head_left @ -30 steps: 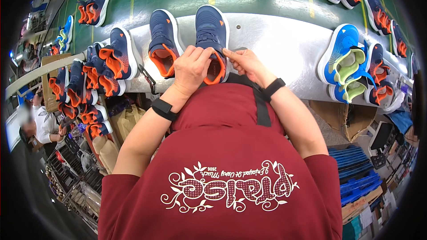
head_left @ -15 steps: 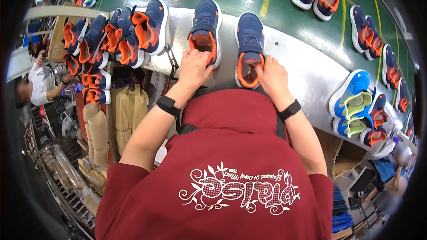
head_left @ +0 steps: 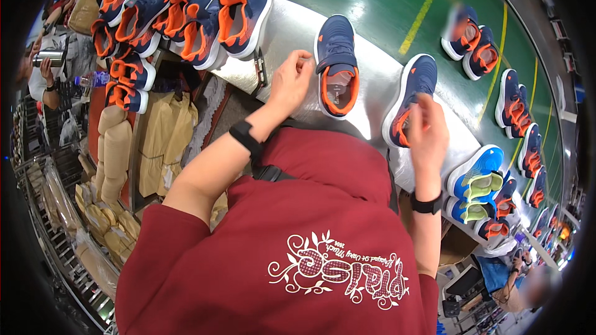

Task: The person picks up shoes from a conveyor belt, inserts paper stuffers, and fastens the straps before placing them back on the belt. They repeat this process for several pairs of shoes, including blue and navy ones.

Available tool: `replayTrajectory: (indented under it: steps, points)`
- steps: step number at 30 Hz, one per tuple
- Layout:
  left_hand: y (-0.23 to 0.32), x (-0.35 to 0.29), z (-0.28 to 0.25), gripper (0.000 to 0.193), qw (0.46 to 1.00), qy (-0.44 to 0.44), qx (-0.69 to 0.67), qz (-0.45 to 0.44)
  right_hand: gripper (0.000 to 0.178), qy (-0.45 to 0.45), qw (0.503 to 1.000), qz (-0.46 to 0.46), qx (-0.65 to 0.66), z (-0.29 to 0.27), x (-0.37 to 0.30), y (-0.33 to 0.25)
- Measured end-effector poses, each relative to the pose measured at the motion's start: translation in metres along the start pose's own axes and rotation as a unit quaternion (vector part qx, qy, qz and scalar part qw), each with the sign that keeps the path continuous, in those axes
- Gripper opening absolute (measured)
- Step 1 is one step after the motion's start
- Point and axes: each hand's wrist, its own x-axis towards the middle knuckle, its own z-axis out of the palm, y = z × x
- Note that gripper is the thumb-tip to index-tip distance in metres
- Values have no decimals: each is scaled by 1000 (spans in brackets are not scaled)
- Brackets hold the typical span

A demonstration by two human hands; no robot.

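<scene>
Two navy sneakers with orange linings stand before me on the metal ledge [head_left: 298,22]. The left sneaker [head_left: 338,40] has its strap across the top and a pale insole in its opening. Just left of it, apart from the shoe, is my left hand [head_left: 290,84], empty, its fingers loosely bent. The right sneaker [head_left: 415,77] is turned slightly and shows its white sole edge. My right hand [head_left: 429,133], somewhat blurred, has its fingers closed at this shoe's collar and strap; they hide part of the opening.
Several navy-orange sneakers [head_left: 245,15] are piled at the left. Blue shoes with lime linings [head_left: 477,177] stand at the right. Beyond the ledge, a green belt [head_left: 372,0] with yellow lines carries more shoes. Brown paper [head_left: 167,130] hangs at lower left. Other people work at both sides.
The view has turned, shifting the shoes rightward and down in the picture. My left hand has come off the left sneaker. My right hand stays at the right sneaker, which now sits more turned.
</scene>
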Motion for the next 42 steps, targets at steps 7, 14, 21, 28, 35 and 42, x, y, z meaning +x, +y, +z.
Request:
replayTrajectory:
  steps: [7, 14, 21, 28, 35, 42]
  points:
    - [-23, 29, 6, 65, 958, -216, -36, -186, 30, -277, 938, -172, -116, 118, 18, -36]
    - [-27, 34, 11, 49, 928, -270, -181, -181, 36, -334, 933, -91, -98, 127, 30, -25]
    - [42, 46, 9, 33, 946, -313, -21, -80, 35, -309, 935, 154, 78, 98, 15, -22]
    - [67, 64, 11, 33, 925, -351, -21, -144, 42, -296, 944, 134, 60, 104, 14, -6]
    - [71, 72, 6, 33, 915, -370, -34, -159, 44, -294, 945, 126, 65, 102, 15, -8]
    - [21, 42, 23, 33, 899, -318, -211, -216, 40, -285, 945, 127, 94, 101, 11, -6]
